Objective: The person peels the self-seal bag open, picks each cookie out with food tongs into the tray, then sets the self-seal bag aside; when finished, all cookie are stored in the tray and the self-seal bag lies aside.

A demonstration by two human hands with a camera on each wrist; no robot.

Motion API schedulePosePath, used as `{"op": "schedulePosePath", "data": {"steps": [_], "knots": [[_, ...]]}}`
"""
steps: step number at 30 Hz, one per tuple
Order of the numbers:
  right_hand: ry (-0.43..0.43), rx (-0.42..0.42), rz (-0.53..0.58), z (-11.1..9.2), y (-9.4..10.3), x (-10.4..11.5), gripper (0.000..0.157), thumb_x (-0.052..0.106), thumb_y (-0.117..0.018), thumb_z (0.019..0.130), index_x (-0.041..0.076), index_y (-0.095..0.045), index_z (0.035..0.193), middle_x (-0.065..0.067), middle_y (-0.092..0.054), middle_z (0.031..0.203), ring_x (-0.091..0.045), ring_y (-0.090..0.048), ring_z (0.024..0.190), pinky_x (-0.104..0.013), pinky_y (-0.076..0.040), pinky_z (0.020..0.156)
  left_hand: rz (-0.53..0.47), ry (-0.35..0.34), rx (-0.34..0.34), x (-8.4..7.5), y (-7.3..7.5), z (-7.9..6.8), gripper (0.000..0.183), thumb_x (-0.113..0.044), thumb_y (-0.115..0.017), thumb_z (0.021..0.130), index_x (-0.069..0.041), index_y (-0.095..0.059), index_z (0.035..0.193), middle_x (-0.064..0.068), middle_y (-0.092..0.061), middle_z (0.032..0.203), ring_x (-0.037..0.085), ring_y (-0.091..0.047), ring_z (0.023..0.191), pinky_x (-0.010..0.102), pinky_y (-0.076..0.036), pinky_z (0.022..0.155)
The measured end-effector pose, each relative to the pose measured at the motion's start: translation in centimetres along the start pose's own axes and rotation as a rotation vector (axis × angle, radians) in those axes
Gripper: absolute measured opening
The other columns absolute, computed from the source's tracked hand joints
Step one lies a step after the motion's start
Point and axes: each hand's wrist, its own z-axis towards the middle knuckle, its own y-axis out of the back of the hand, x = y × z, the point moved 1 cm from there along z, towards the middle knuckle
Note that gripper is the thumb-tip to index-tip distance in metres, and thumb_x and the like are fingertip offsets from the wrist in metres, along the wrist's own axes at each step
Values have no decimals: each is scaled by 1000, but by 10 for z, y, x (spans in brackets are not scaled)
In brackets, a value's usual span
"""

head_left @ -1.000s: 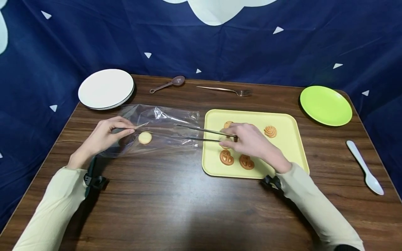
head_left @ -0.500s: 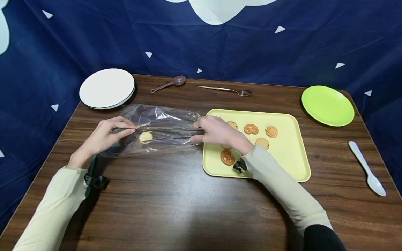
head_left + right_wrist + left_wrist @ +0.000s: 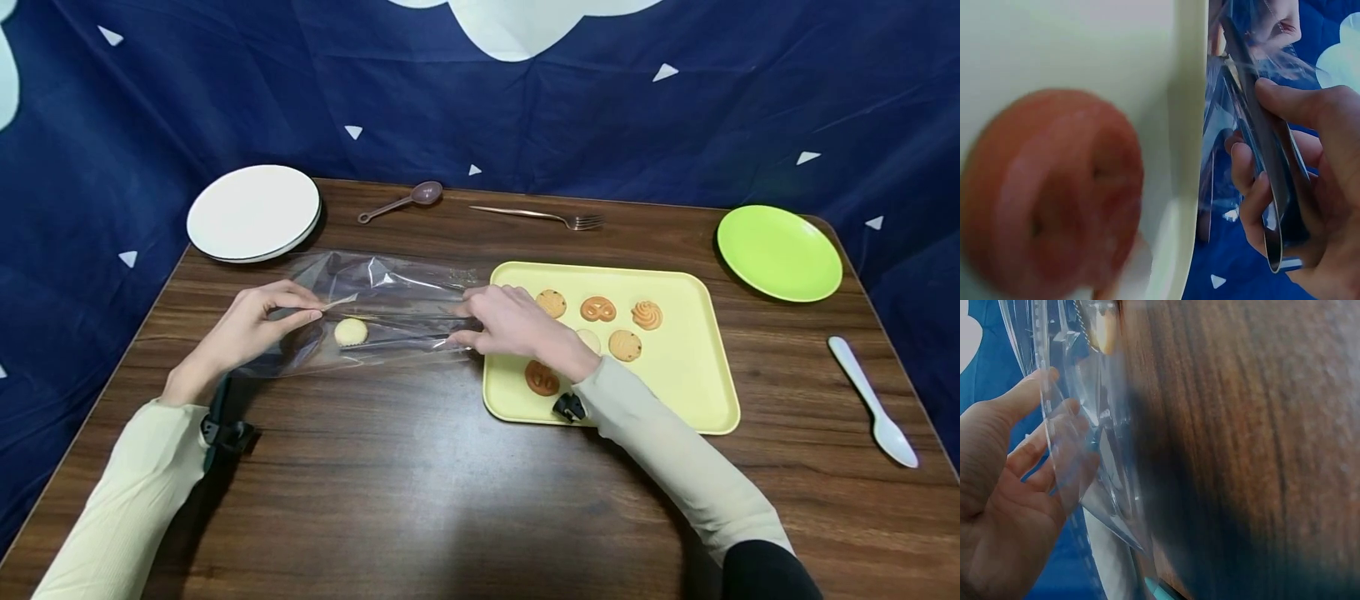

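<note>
A clear plastic bag (image 3: 397, 275) lies flat left of the tray, and my left hand (image 3: 270, 321) pinches its edge between thumb and fingers. Inside the bag is a round pale cookie (image 3: 351, 332) with a fluted side. My right hand (image 3: 510, 321) grips metal tongs (image 3: 1279, 181) from above the tray's left edge. The tong arms reach left into the bag, one tip on each side of the cookie. In the left wrist view the bag film (image 3: 1107, 456) hangs over the left fingers, with the cookie (image 3: 1105, 331) at the top.
A yellow tray (image 3: 693, 392) carries several cookies, including a pretzel-shaped cookie (image 3: 597, 308) and a swirled cookie (image 3: 647, 315). White plates (image 3: 255, 212), a plastic spoon (image 3: 426, 193) and a fork (image 3: 525, 212) lie behind. At right are a green plate (image 3: 780, 254) and a white spoon (image 3: 873, 404).
My right hand has moved left from over the tray, pushing the tongs deeper into the bag up to the cookie. The cookie has shifted slightly right. My left hand stays put.
</note>
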Motion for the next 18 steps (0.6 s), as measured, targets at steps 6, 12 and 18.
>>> {"op": "schedulePosePath", "data": {"steps": [6, 12, 18], "knots": [[-46, -44, 43, -22, 7, -11, 35, 41, -66, 87, 13, -72, 106, 3, -62, 86, -10, -49, 62, -29, -40, 50, 5, -12, 2, 1, -1, 1, 16, 5, -70, 81, -3, -75, 94, 5, -66, 93, -1, -56, 83, 14, -41, 67], [-93, -104, 79, -58, 16, -28, 39, 39, -65, 88, 11, -70, 114, 3, -65, 91, -7, -47, 54, -29, -40, 49, 12, 0, 9, -2, -1, 1, 17, 3, -70, 82, -4, -75, 96, 4, -66, 94, 0, -56, 82, 13, -40, 66], [-100, -195, 91, -104, 24, -46, 37, 36, -67, 87, 7, -71, 111, 0, -67, 94, -7, -52, 58, -29, -42, 55, 16, -2, 13, -1, -2, 1, 16, 3, -69, 83, -3, -75, 96, 4, -66, 94, -1, -56, 83, 13, -41, 67]]}}
